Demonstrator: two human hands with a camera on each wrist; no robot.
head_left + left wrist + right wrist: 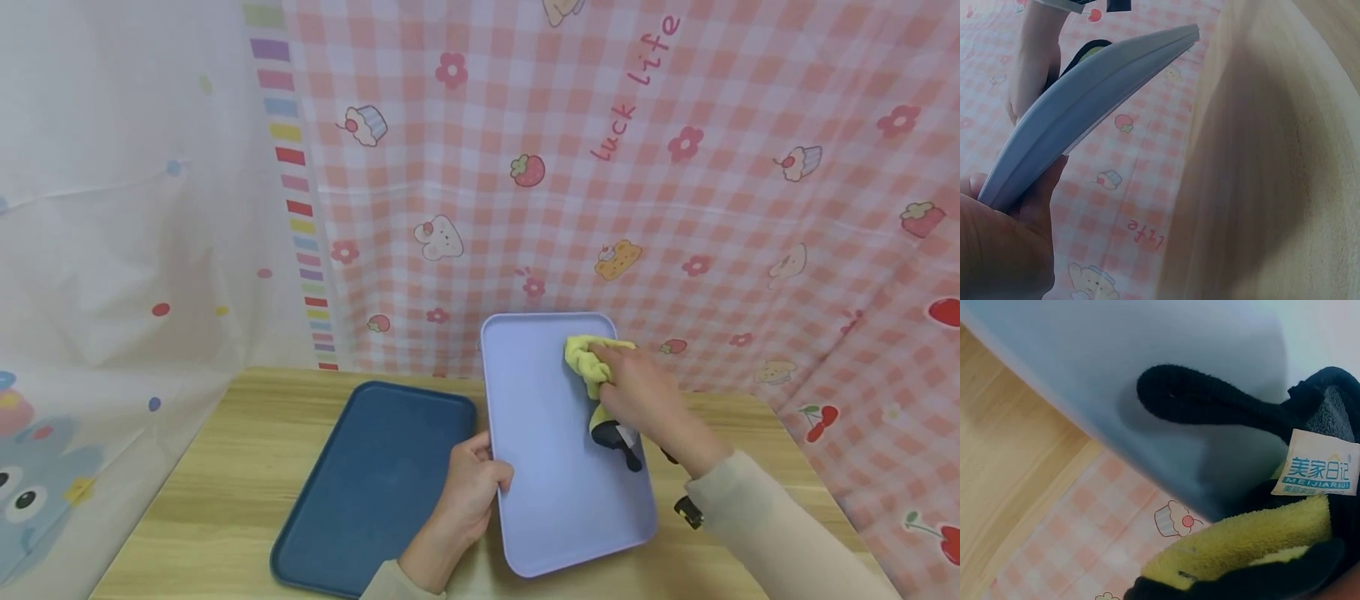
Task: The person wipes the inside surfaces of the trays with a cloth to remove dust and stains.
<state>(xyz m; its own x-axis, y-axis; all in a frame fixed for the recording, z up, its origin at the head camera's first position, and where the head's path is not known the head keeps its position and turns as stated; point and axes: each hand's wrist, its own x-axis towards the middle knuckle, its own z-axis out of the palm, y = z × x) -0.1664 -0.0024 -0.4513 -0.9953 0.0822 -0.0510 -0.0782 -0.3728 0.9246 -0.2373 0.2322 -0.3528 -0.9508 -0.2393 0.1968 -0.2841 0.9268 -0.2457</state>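
A lavender tray (547,467) stands tilted up over the table, its inner face toward me. My left hand (472,492) grips its left edge, thumb on the rim and fingers behind; the left wrist view shows the tray (1091,94) edge-on in that hand (1007,244). Against the tray's upper right part, my right hand (641,387) holds a bunched yellow cloth (588,360) with black trim. The cloth's black hanging loop (626,450) dangles below. Close up in the right wrist view are its yellow pile (1241,540), the black loop (1210,397) and a white label (1319,464).
On the wooden table (202,483), a dark blue tray (375,483) lies flat left of the lavender one. A pink checked curtain (465,167) hangs behind the table, with a white sheet (112,208) at the left.
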